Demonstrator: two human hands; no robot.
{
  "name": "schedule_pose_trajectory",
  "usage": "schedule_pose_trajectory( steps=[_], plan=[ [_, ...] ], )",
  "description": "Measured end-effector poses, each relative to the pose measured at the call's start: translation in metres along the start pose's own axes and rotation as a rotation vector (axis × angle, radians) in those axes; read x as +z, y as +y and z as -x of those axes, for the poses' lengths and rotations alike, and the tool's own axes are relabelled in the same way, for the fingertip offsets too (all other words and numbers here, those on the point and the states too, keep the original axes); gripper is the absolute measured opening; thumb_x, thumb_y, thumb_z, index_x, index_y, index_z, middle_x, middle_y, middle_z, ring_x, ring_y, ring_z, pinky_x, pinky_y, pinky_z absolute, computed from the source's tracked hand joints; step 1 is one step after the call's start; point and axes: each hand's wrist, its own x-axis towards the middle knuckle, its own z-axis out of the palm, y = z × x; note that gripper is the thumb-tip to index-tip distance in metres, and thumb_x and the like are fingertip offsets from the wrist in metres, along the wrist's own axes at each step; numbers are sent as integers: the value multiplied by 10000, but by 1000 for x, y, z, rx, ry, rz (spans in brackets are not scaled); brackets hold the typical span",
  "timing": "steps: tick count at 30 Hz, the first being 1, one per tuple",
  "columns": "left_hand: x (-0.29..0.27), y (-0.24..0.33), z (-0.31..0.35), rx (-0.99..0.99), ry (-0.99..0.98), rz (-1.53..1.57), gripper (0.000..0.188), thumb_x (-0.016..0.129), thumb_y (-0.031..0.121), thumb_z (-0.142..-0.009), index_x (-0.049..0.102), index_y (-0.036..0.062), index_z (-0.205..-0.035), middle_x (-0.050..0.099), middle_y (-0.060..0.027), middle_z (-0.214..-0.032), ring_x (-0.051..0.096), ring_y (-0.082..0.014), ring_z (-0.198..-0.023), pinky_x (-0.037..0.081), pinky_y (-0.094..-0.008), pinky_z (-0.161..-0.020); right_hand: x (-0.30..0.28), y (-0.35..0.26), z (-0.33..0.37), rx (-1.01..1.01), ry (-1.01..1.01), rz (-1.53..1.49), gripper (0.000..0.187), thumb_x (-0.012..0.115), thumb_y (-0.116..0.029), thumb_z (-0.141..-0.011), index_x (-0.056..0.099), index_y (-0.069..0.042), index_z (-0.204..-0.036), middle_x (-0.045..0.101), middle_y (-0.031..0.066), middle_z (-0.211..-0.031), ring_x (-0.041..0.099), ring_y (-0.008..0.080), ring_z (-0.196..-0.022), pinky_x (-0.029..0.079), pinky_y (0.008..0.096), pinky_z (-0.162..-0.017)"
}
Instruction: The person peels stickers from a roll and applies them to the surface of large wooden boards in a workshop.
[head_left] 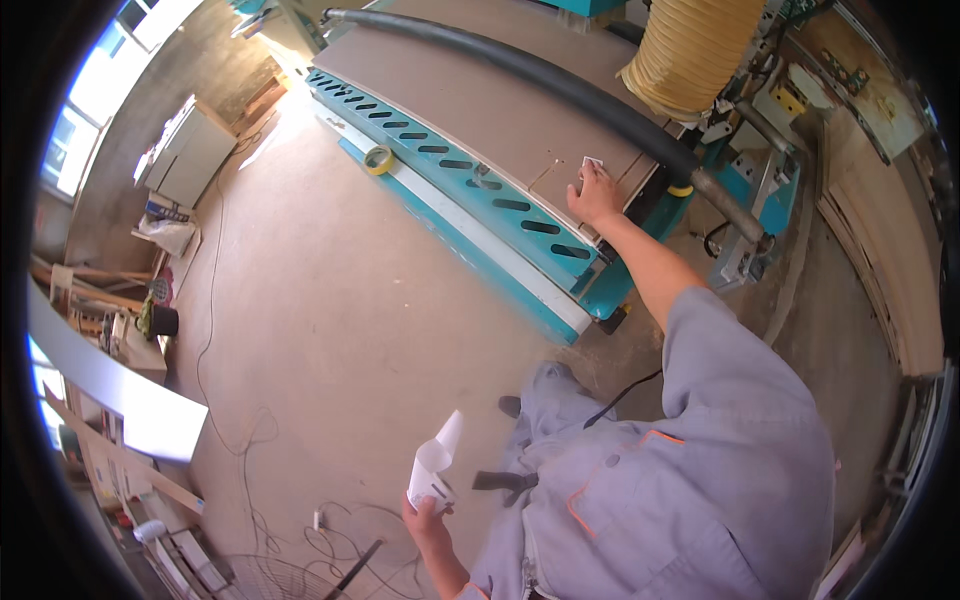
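My left hand (428, 512) is low in front of me, fingers closed on a curled white paper strip (435, 458). The strip loops upward, its free end pointing up and right; dark marks show near my fingers. My right arm reaches forward over the machine bed. At its end my right hand (597, 194) rests on a flat brown board (500, 125), fingers bent over a small white label (592, 162). Only part of that label shows beyond the fingertips. Thin cut lines and small holes run across the board beside my hand.
A thick black roller or pipe (530, 70) spans the bed. A yellowish ribbed hose (690, 55) hangs at the right. Along the teal slotted edge lies a tape roll (379, 160). Cables (330, 535) trail over the floor; boards (880, 240) lean far right.
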Motion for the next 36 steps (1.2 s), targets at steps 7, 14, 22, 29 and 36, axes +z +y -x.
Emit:
schedule_pose_trajectory(
  steps=[7, 14, 22, 29, 36],
  plan=[
    [-13, 52, -137, -100, -172, -18, 539, 710, 296, -753, 534, -22, -1151, 638, -132, -925, 632, -227, -738, 490, -319, -550, 18, -6, -5, 63, -21, 165, 875, 530, -583, -898, 275, -7, -1505, 258, 148, -1584, 201, 282, -1480, 156, 398, -1215],
    [-2, 122, -252, -82, -355, -142, 597, 713, 276, -752, 515, -26, -1227, 612, -128, -983, 618, -232, -784, 496, -333, -581, 30, -37, 24, 175, -102, 210, 884, 488, -607, -916, 278, 27, -1496, 237, 174, -1586, 191, 299, -1480, 136, 400, -1218],
    [-3, 172, -340, -108, -458, -204, 587, 659, 291, -765, 500, -41, -1222, 607, -134, -983, 614, -243, -777, 494, -337, -581, -10, -95, 33, 389, -258, 161, 854, 496, -611, -908, 368, 28, -1460, 276, 177, -1571, 247, 320, -1455, 222, 393, -1192],
    [18, 172, -402, -215, -874, -333, 681, 669, 334, -832, 440, -65, -1335, 647, -149, -1005, 635, -217, -787, 510, -338, -635, 11, -197, 201, 334, 69, -147, 559, 628, -397, -889, 542, -49, -1318, 530, 175, -1372, 497, 342, -1264, 425, 435, -1036],
    [14, 194, -449, -198, -1258, -490, 480, 568, 157, -787, 518, -40, -1222, 638, -155, -1011, 642, -267, -812, 535, -362, -607, 135, -304, 516, 1070, -313, -260, 340, 541, -393, -912, 667, -83, -973, 659, 205, -991, 619, 406, -975, 494, 514, -827]
  ],
)
